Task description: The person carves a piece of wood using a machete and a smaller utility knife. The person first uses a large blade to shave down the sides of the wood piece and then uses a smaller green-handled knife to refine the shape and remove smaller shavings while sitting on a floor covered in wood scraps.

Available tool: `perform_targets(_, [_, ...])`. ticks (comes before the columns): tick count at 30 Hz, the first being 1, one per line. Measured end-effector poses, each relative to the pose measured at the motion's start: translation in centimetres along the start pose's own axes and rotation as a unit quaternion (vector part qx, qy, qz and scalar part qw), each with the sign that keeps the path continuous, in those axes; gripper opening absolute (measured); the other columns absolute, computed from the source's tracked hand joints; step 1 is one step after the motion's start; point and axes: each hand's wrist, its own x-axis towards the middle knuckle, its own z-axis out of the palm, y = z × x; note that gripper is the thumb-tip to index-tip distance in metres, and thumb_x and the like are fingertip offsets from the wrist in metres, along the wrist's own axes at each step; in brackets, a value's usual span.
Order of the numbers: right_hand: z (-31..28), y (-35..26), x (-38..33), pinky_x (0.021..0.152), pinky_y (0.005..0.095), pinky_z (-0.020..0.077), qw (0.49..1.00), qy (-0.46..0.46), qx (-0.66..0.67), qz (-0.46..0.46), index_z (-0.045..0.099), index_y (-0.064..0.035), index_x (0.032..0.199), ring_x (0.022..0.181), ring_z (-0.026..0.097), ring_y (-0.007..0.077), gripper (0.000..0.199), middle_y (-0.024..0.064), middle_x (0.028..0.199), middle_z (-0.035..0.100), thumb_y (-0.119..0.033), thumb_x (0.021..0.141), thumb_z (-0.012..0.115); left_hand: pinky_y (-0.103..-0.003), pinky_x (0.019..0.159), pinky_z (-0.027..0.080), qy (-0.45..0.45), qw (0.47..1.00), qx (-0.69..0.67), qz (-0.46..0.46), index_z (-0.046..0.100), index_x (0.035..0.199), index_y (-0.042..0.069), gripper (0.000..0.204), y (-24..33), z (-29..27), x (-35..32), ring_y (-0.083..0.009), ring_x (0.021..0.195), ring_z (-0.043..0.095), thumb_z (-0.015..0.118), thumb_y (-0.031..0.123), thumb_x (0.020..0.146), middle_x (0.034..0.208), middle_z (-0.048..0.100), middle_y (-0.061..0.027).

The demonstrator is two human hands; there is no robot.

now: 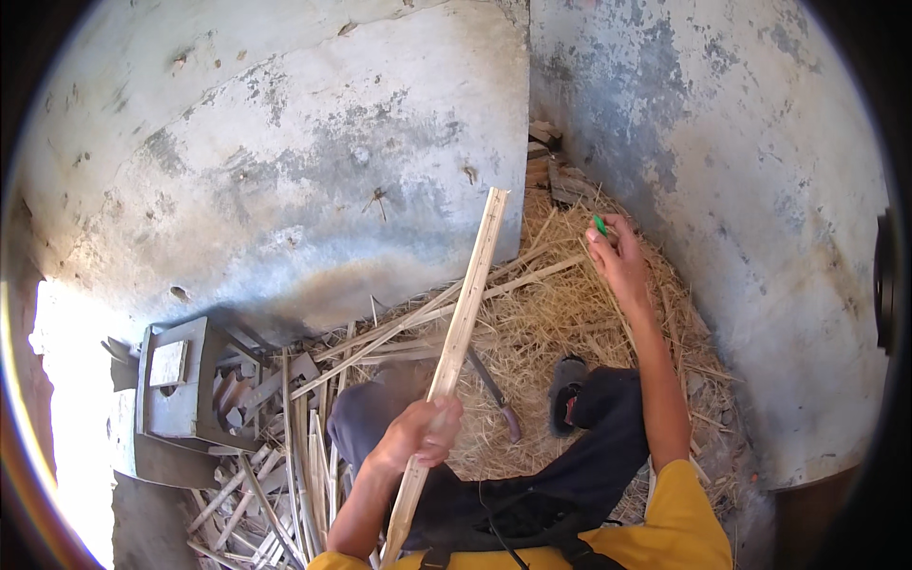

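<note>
My left hand [422,432] is wrapped round a long, pale split wooden strip [465,309], possibly bamboo. The strip leans up and away, its far end raised and its near end running down past my left forearm. Off to the right, my right hand [622,261] is raised over the shavings with its fingers pinched together. Between thumb and fingers shows a small bright green piece [599,225], too small to tell its kind. Between my legs a sickle-like tool [491,389] with a dark blade and brown handle lies on the shavings.
Curly wood shavings [532,328] cover the floor up to the worn walls [313,161]. Long strips [408,328] lie crosswise ahead. At left, a grey wooden box [180,404] stands by scattered offcuts [256,503]. My shoe [567,394] rests among shavings.
</note>
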Motion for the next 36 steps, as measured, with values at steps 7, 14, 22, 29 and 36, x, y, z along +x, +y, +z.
perform_targets(7, [4.8,-5.3,-9.7,0.041,0.0199,0.0260,0.966,-0.102,0.235,0.034,0.060,-0.0061,0.123,0.046,0.034,0.0004,0.032,-0.0012,0.071,0.061,-0.027,0.101,0.069,-0.024,0.034,0.027,-0.009,0.999,0.051,0.007,0.054,0.095,0.003,0.046,-1.4,2.8,-2.2,-0.0052,0.038,0.031,0.049,0.048,0.107,0.058,0.035,0.0043])
perform_targets(14, [4.6,-6.6,-15.0,0.042,0.0214,0.0271,0.944,-0.111,0.302,0.074,0.064,-0.0011,0.119,0.045,0.036,0.0003,0.031,-0.0058,0.064,0.055,-0.020,0.096,0.074,-0.023,0.038,0.031,-0.048,0.989,0.138,-0.020,0.057,0.100,0.001,0.051,-2.3,5.5,-3.7,-0.0057,0.041,0.035,0.046,0.050,0.109,0.058,0.037,0.0030])
perform_targets(22, [3.2,-7.1,-15.9,0.042,0.0212,0.0303,0.944,-0.021,0.325,0.052,0.064,-0.0035,0.106,0.045,0.037,0.0005,0.021,-0.0040,0.061,0.055,-0.014,0.092,0.076,-0.037,0.082,0.058,-0.097,0.966,0.232,0.063,0.040,0.145,-0.002,0.078,-3.6,6.1,-4.4,-0.0262,0.088,0.073,0.046,0.065,0.103,0.112,0.063,-0.0170])
perform_targets(29, [0.7,-5.9,-13.2,0.042,0.0180,0.0267,0.954,0.086,0.286,0.022,0.064,-0.0046,0.108,0.046,0.041,-0.0004,0.024,0.0053,0.075,0.068,-0.015,0.090,0.078,-0.047,0.114,0.042,-0.163,0.948,0.270,0.031,0.030,0.154,-0.005,0.100,-7.6,-1.8,-7.3,-0.0352,0.136,0.055,0.048,0.075,0.097,0.143,0.055,-0.0246])
perform_targets(36, [-3.2,-4.7,-8.6,0.042,0.0184,0.0262,0.944,0.178,0.275,-0.029,0.069,-0.0017,0.112,0.049,0.041,0.0005,0.032,0.0027,0.081,0.066,-0.023,0.090,0.080,-0.033,0.090,0.057,0.008,0.917,0.398,0.008,0.047,0.144,-0.001,0.058,-8.4,-3.6,-9.5,-0.0188,0.106,0.069,0.075,0.020,0.097,0.114,0.069,-0.0117])
